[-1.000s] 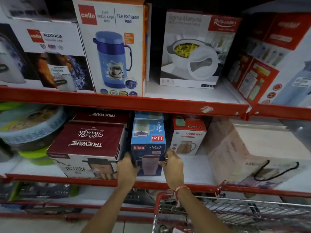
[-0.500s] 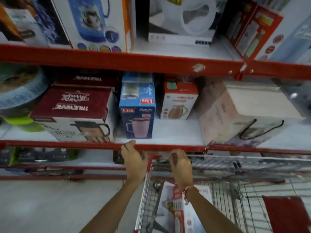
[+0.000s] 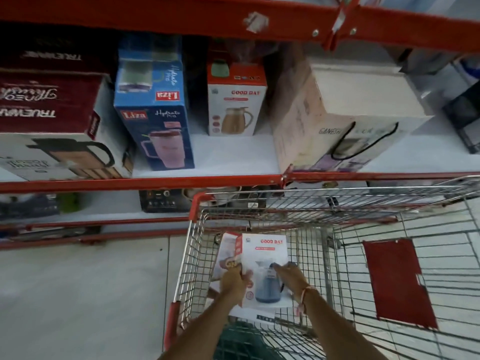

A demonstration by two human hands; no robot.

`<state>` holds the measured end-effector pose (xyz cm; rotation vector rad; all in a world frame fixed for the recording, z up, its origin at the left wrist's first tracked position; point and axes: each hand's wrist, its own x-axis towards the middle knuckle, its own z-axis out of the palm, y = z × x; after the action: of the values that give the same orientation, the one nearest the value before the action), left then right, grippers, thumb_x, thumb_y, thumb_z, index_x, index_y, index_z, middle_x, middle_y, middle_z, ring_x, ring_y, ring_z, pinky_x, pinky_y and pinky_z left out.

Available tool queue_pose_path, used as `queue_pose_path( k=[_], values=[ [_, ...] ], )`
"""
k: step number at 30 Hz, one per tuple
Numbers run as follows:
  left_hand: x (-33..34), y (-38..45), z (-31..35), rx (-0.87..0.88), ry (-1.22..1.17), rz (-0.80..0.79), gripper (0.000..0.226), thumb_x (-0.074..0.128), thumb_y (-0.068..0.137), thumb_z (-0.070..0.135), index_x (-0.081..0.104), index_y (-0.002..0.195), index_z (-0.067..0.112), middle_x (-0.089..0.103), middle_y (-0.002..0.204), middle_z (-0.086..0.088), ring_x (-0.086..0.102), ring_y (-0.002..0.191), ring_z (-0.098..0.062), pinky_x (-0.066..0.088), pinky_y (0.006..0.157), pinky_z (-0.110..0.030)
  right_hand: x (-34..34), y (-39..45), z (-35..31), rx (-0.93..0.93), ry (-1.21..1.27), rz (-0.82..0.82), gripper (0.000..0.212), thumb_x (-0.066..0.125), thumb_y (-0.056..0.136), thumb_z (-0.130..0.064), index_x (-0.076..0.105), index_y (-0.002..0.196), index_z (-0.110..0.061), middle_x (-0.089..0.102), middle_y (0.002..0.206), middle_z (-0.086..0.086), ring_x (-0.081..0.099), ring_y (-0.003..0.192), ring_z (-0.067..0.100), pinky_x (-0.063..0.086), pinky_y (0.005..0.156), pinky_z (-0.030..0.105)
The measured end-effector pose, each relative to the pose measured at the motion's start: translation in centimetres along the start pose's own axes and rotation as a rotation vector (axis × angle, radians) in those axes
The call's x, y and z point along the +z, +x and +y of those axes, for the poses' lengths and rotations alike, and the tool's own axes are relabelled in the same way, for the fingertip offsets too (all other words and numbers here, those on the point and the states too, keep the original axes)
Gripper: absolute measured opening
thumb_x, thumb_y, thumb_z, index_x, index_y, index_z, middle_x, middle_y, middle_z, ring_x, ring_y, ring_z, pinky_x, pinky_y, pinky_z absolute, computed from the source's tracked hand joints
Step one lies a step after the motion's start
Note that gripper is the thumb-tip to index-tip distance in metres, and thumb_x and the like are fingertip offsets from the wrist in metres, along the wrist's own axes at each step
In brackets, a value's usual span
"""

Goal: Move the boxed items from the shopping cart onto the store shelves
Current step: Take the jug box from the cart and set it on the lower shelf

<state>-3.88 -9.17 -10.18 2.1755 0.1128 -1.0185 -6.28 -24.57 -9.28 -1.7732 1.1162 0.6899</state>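
- Both hands are down inside the wire-mesh shopping cart with red plastic corner trim (image 3: 193, 206), which stands against the red-edged store shelves (image 3: 140, 183).
- Left hand (image 3: 233, 281): fingers curled over the left edge of the white "GOOD DAY" box with a blue jug printed on it (image 3: 262, 258); thumb on the printed face. Clenched on the box.
- Right hand (image 3: 291, 278): fingers (image 3: 279, 267) spread on the right part of the same face, near the jug picture. Touching; whether they wrap the far edge, cannot tell. A red-and-white thread band sits on this wrist.
- The white box is in the cart basket, at its left side, printed face up, top end toward the shelves. Whether it rests on the basket floor or is lifted, cannot tell.
- A second white box (image 3: 223, 252) lies partly under it, showing at its left edge.
- A dark red flat panel (image 3: 397, 281) sits on the cart's right mesh section.
- Middle shelf, left to right: maroon-topped "TRUEWARE" box (image 3: 52, 110); tall blue "Liza" box with a pink mug picture (image 3: 155, 120); small white-and-red "GOOD DAY" box with a tan jug picture (image 3: 236, 105), set further back; large pale cardboard box with black cord handles (image 3: 345, 113).
- Bare white shelf surface lies in front of the small jug box, between the blue box and the pale box.
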Motion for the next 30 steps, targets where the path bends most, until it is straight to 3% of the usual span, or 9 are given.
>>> queue_pose_path(
  k=[3, 6, 12, 17, 19, 21, 25, 28, 30],
  values=[
    [-1.9, -0.8, 0.5, 0.004, -0.017, 0.078, 0.029, 0.053, 0.093, 0.019, 0.058, 0.119, 0.007, 0.066, 0.110, -0.005, 0.066, 0.089, -0.016, 0.048, 0.048, -0.008, -0.7, -2.0, -1.2, -0.065, 0.019, -0.043, 0.025, 0.058, 0.092, -0.021, 0.057, 0.113, -0.007, 0.065, 0.105, 0.008, 0.062, 0.095, 0.027, 0.054, 0.082, 0.041],
    [-5.5, -2.6, 0.8, 0.090, -0.054, 0.128, 0.028, 0.061, 0.088, 0.016, 0.063, 0.116, 0.011, 0.071, 0.112, -0.008, 0.071, 0.090, -0.021, 0.060, 0.068, -0.031, -2.0, -4.8, -2.8, -0.188, 0.018, -0.091, 0.033, 0.056, 0.091, -0.010, 0.056, 0.125, -0.010, 0.067, 0.118, 0.013, 0.064, 0.107, 0.032, 0.052, 0.095, 0.051],
    [-12.5, -7.7, 0.9, 0.199, -0.280, 0.205, 0.051, 0.074, 0.076, 0.011, 0.057, 0.124, 0.013, 0.069, 0.114, -0.014, 0.071, 0.089, -0.024, 0.060, 0.075, -0.046, -5.0, -10.7, -5.0, -0.301, 0.293, -0.332, 0.042, 0.063, 0.089, -0.010, 0.056, 0.130, -0.017, 0.069, 0.121, 0.001, 0.067, 0.106, 0.020, 0.059, 0.083, 0.042],
    [-14.1, -9.4, 1.3, 0.249, -0.335, 0.264, 0.054, 0.078, 0.073, 0.014, 0.058, 0.123, 0.020, 0.069, 0.112, -0.007, 0.071, 0.075, -0.002, 0.062, 0.066, -0.031, -5.4, -12.7, -6.4, -0.415, 0.294, -0.298, 0.041, 0.064, 0.088, -0.006, 0.058, 0.123, -0.024, 0.068, 0.116, -0.005, 0.067, 0.100, 0.012, 0.061, 0.073, 0.031],
    [-14.2, -9.6, 1.5, 0.266, -0.367, 0.287, 0.054, 0.078, 0.072, 0.012, 0.060, 0.122, 0.019, 0.070, 0.112, -0.007, 0.069, 0.067, 0.003, 0.061, 0.060, -0.025, -5.2, -12.8, -6.9, -0.440, 0.300, -0.231, 0.039, 0.065, 0.086, -0.003, 0.060, 0.117, -0.026, 0.068, 0.103, -0.009, 0.068, 0.088, 0.009, 0.061, 0.063, 0.024],
    [-14.4, -9.7, 2.1, 0.299, -0.377, 0.321, 0.051, 0.078, 0.072, 0.009, 0.062, 0.120, 0.019, 0.072, 0.107, -0.003, 0.071, 0.076, -0.003, 0.062, 0.067, -0.032, -5.2, -12.6, -7.6, -0.462, 0.280, -0.120, 0.036, 0.069, 0.083, -0.001, 0.064, 0.116, -0.014, 0.070, 0.097, -0.004, 0.071, 0.080, 0.012, 0.061, 0.060, 0.023],
    [-15.8, -9.2, 4.6, 0.433, -0.434, 0.393, 0.047, 0.076, 0.070, -0.002, 0.068, 0.102, 0.032, 0.072, 0.079, 0.026, 0.072, 0.078, 0.000, 0.060, 0.066, -0.019, -6.1, -12.4, -10.7, -0.629, 0.113, 0.130, 0.022, 0.081, 0.072, -0.010, 0.069, 0.089, -0.016, 0.075, 0.083, -0.005, 0.072, 0.071, 0.004, 0.061, 0.064, 0.023],
    [-17.4, -7.4, 7.5, 0.512, -0.436, 0.541, 0.040, 0.077, 0.068, -0.005, 0.072, 0.099, 0.018, 0.071, 0.085, 0.013, 0.069, 0.069, 0.007, 0.055, 0.060, -0.009, -7.1, -12.1, -14.5, -0.791, -0.014, 0.324, 0.024, 0.084, 0.069, -0.015, 0.063, 0.078, -0.023, 0.067, 0.071, -0.019, 0.063, 0.059, -0.015, 0.050, 0.053, 0.003],
    [-18.4, -5.7, 9.6, 0.537, -0.342, 0.657, 0.032, 0.076, 0.069, -0.004, 0.072, 0.100, 0.005, 0.072, 0.089, 0.004, 0.068, 0.067, 0.008, 0.051, 0.056, -0.003, -7.5, -11.0, -17.1, -0.864, -0.090, 0.458, 0.024, 0.083, 0.070, -0.018, 0.066, 0.086, -0.017, 0.073, 0.075, -0.009, 0.067, 0.063, -0.007, 0.054, 0.061, 0.008]
  ],
)
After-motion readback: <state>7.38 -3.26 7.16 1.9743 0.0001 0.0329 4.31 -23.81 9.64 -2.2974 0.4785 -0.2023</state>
